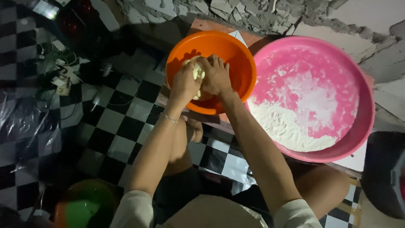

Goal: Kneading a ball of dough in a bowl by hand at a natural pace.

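Two basins (pixel 236 55) (pixel 363 126) (one dough lump (pixel 197 72))

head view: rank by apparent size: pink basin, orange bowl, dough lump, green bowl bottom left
1. Round pink plastic basin with flour
2. Round orange plastic bowl
3. Green bowl, dim, cut by the frame edge and nearer the camera, so unsure
4. Pale dough lump, mostly hidden by left hand and right hand

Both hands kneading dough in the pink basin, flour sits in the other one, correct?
Not quite. The head view shows the left hand and right hand pressing the dough in the orange basin. The flour sits in the pink basin beside it.
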